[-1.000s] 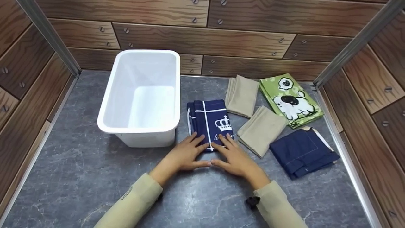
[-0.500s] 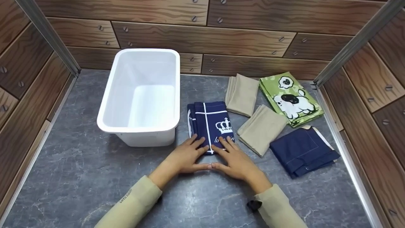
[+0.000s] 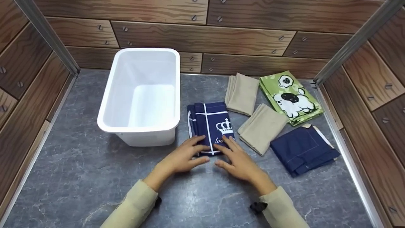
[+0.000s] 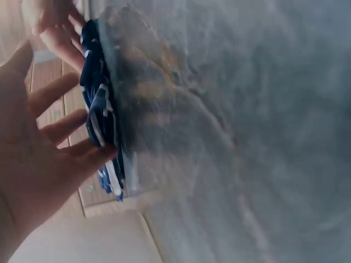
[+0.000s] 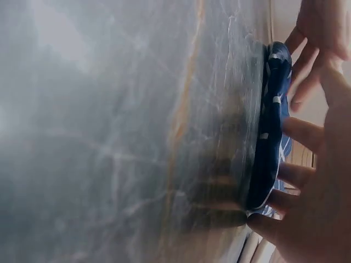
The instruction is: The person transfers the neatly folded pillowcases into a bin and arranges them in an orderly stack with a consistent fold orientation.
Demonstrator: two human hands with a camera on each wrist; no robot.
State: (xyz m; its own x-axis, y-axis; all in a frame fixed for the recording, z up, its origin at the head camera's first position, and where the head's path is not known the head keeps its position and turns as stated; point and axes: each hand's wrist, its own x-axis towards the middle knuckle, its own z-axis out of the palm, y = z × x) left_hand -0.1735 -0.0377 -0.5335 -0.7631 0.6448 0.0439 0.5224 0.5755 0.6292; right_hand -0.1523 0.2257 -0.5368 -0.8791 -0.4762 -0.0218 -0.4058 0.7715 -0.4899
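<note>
A folded navy cloth [image 3: 208, 122] with white lines, a crown and lettering lies flat in the middle of the head view. My left hand [image 3: 183, 156] is at its near left corner, fingers spread and fairly straight. On the near right part, my right hand [image 3: 239, 161] has its fingertips over the lettering, fingers also spread. The thumbs point toward each other with a gap between them. In the left wrist view the folded edge of the navy cloth [image 4: 101, 118] shows beside the fingers. The right wrist view shows the same cloth [image 5: 271, 129] with fingertips right at it.
A white plastic bin [image 3: 139, 129] stands left of the cloth. To the right lie two folded beige cloths [image 3: 243, 95] [image 3: 262, 128], a green cloth with a dog print [image 3: 289, 98] and a plain navy cloth [image 3: 305, 150]. Wood-patterned walls [image 3: 202, 38] enclose the grey surface.
The crown-print cloth slid slightly toward me, then stayed about still. My thumbs, which were touching, have moved apart, and both hands have drawn slightly outward.
</note>
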